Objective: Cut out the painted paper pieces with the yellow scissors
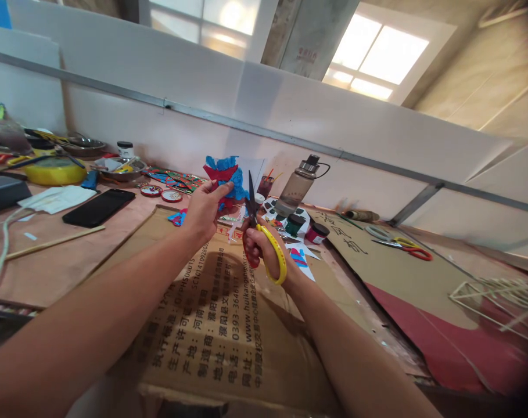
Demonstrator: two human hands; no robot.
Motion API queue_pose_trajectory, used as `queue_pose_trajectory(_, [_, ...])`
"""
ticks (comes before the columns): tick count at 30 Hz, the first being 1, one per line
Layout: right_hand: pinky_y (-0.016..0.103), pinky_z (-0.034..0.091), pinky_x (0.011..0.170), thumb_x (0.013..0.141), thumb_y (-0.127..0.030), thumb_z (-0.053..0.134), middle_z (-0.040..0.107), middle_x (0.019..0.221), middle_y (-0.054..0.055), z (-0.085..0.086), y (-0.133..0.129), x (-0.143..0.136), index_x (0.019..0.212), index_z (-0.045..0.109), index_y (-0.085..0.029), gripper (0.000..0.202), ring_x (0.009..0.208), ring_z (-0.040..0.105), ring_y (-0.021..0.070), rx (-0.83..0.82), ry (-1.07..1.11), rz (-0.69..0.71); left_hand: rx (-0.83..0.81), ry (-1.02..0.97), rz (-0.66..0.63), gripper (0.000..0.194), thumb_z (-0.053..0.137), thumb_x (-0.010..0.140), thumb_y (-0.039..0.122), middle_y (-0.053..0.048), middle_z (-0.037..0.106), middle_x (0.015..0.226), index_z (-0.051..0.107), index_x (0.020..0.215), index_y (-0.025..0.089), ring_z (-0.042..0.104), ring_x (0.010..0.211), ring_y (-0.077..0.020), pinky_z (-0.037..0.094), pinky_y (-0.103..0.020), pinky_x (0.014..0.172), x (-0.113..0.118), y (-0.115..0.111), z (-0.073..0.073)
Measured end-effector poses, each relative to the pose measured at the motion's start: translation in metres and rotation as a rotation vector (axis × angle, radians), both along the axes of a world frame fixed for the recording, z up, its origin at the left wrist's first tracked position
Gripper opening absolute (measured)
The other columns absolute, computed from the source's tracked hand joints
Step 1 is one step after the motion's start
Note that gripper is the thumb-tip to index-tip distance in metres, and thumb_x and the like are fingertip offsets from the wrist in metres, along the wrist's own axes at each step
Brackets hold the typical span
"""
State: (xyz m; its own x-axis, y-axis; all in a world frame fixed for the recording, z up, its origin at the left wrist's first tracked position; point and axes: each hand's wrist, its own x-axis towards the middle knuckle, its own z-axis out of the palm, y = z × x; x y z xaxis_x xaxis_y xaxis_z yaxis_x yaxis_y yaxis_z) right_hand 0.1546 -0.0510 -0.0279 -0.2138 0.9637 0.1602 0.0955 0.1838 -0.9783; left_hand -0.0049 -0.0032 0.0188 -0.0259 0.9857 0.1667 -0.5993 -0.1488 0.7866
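My left hand (pixel 211 206) pinches a crinkled blue and red paper piece (pixel 222 174), raised above the cardboard sheet (pixel 194 325). In my right hand (pixel 264 247) is a pair of scissors (pixel 275 261) with one yellow and one red handle. Their dark blades point up, close to the right edge of the paper and look nearly closed. Small blue and red scraps (pixel 178 217) lie on the cardboard by my left wrist. A white sheet with blue and red strips (pixel 301 261) rests right of my right hand.
A water bottle (pixel 294 188) stands behind the hands, with paint jars (pixel 316 232) beside it. At left are a phone (pixel 100 207), a wooden stick (pixel 50 245) and bowls (pixel 124 168). More scissors (pixel 403 247) and a stick frame (pixel 499 296) lie at right.
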Motion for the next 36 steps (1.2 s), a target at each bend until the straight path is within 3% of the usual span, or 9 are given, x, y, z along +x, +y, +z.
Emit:
queue_pose_trajectory(14, [0.024, 0.030, 0.046, 0.094, -0.045, 0.061, 0.045, 0.069, -0.007, -0.0026, 0.0014, 0.0041, 0.104, 0.050, -0.024, 0.025, 0.052, 0.036, 0.0090, -0.002, 0.009, 0.016, 0.045, 0.054, -0.002, 0.035, 0.093, 0.059, 0.029, -0.001, 0.074, 0.073, 0.069, 0.082, 0.017, 0.067, 0.060, -0.0140, 0.053, -0.025, 0.057, -0.0044, 0.0012, 0.0034])
queue_pose_trajectory(27, [0.023, 0.029, 0.046, 0.093, -0.047, 0.064, 0.046, 0.067, -0.007, -0.0026, 0.0035, 0.0049, 0.100, 0.047, -0.026, 0.028, 0.053, 0.034, 0.0091, -0.012, 0.000, 0.020, 0.045, 0.071, -0.002, 0.042, 0.096, 0.055, 0.033, -0.001, 0.074, 0.075, 0.069, 0.084, 0.019, 0.067, 0.060, -0.0138, 0.052, -0.024, 0.055, -0.0061, 0.0022, 0.0033])
queue_pose_trajectory(36, [0.024, 0.030, 0.047, 0.091, -0.043, 0.063, 0.046, 0.069, -0.007, 0.0028, -0.0027, 0.0015, 0.099, 0.047, -0.025, 0.025, 0.053, 0.037, 0.0093, -0.021, -0.005, 0.010, 0.031, 0.085, 0.011, 0.037, 0.094, 0.058, 0.028, -0.001, 0.073, 0.074, 0.067, 0.082, 0.019, 0.068, 0.060, -0.0150, 0.050, -0.025, 0.055, -0.0073, 0.0036, 0.0046])
